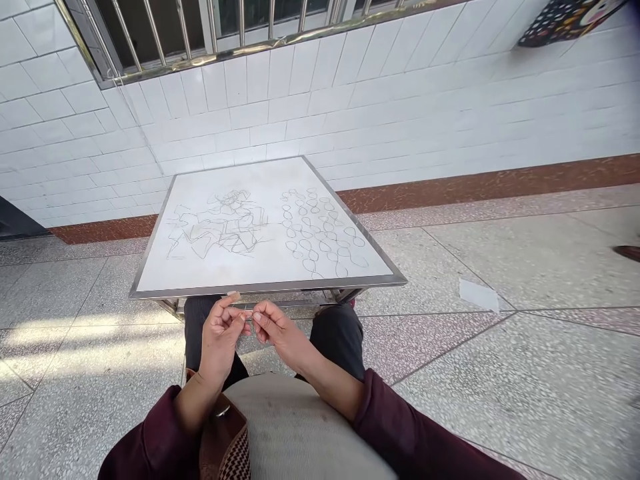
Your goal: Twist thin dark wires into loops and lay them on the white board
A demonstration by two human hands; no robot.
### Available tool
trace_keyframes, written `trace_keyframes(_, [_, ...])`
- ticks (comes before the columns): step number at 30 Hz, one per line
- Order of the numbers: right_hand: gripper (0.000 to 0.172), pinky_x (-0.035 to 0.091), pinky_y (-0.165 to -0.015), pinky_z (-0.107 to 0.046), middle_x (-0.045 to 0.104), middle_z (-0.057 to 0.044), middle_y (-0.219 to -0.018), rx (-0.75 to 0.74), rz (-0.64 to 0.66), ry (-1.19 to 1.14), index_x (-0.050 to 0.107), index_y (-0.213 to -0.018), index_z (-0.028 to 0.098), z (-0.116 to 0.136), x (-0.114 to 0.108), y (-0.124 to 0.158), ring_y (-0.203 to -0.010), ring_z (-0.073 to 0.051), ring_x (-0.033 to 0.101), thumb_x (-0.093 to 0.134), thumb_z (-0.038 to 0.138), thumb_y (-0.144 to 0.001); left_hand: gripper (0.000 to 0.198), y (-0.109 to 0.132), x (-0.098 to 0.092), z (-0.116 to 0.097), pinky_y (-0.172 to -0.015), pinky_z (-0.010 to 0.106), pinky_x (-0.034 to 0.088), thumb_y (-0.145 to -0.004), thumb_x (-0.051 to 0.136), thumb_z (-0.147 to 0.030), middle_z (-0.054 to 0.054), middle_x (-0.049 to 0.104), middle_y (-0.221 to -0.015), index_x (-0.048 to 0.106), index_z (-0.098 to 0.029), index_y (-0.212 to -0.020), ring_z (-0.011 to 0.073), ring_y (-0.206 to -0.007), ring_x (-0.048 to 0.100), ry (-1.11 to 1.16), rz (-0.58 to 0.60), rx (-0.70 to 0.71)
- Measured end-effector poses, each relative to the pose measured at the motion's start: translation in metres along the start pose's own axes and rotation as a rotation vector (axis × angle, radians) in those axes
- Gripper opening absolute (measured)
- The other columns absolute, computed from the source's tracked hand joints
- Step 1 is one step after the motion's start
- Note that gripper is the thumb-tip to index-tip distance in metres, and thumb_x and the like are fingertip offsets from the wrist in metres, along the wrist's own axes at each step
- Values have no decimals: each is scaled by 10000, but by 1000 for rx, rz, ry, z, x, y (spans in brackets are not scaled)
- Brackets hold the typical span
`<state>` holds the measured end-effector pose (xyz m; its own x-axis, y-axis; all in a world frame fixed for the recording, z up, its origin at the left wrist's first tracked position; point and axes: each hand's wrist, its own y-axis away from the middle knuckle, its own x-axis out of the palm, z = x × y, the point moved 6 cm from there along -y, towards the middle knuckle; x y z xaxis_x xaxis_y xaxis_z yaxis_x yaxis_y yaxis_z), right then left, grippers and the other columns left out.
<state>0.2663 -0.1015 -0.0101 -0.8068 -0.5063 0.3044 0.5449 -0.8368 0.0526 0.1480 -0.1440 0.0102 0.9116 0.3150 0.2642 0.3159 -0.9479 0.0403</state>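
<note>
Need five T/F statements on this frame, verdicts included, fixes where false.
1. A thin piece shows between the left hand and right hand. True.
2. Both hands rest on the table. False: they are in front of the near edge of the table.
3. The tangled strands lie left of the loops. True.
4. The window is without bars. False: metal bars cross it.
5. The white sheet is on the table. False: the white sheet lies on the floor, right of the table.
</note>
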Motion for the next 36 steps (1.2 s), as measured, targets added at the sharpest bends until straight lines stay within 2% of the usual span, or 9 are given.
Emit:
trace_keyframes(5, [307,382,-565,-253,521,53,-679,-36,2,64,494,-843,209,0,-6,0,-550,-99,448,562,496,-927,412,1,3,0,-685,259,519,-839,705,-320,7,707,-784,572,-182,-1204,116,-655,631,-38,25,10])
trace_keyframes(9, [274,407,-573,-260,519,55,-700,-96,30,147,512,-943,216,4,-9,3,-568,-106,467,581,481,-919,484,1,4,-2,-735,277,525,-841,705,-318,31,734,-858,524,-189,-1270,130,-709,659,-48,13,24])
trace_keyframes(12, [275,409,-577,-259,507,51,-724,-137,-11,202,550,-1029,227,5,-14,5,-594,-110,468,623,458,-898,517,4,5,-3,-730,281,526,-845,700,-317,35,739,-859,496,-189,-1302,134,-704,652,-84,20,31])
trace_keyframes(15, [272,467,-656,-294,543,25,-774,-158,-19,194,608,-1079,251,2,-17,8,-685,-138,539,646,442,-889,524,8,7,1,-741,284,528,-849,695,-312,26,731,-832,491,-183,-1313,131,-704,637,-115,43,7])
trace_keyframes(19, [180,518,-774,-362,590,-24,-901,-192,-24,168,701,-950,271,-3,-20,12,-841,-186,601,702,425,-858,564,12,9,11,-733,281,527,-844,703,-309,-7,699,-755,475,-173,-1341,120,-674,616,-84,82,-47])
trace_keyframes(22, [181,515,-759,-361,561,-37,-946,-225,-76,211,743,-929,294,-4,-26,13,-858,-190,581,739,441,-824,642,13,8,17,-710,278,530,-830,719,-318,-10,699,-746,436,-156,-1383,119,-662,623,-19,103,-126])
trace_keyframes(29, [125,455,-776,-329,568,-44,-985,-226,-77,283,752,-902,297,-4,-29,13,-966,-203,540,731,397,-832,851,13,6,18,-724,299,545,-750,793,-329,15,724,-783,356,-115,-1449,139,-691,671,24,102,-264])
trace_keyframes(32, [104,450,-781,-328,568,-37,-991,-210,-72,286,732,-877,280,-5,-28,14,-934,-192,543,731,371,-827,860,11,7,18,-726,306,543,-735,803,-323,17,722,-793,358,-114,-1440,146,-703,672,35,105,-269])
trace_keyframes(36, [120,469,-773,-339,589,-23,-932,-105,-41,222,684,-864,252,-7,-25,15,-844,-176,568,710,367,-840,817,10,6,21,-754,309,531,-722,810,-288,-9,699,-757,393,-136,-1407,141,-707,656,37,163,-237])
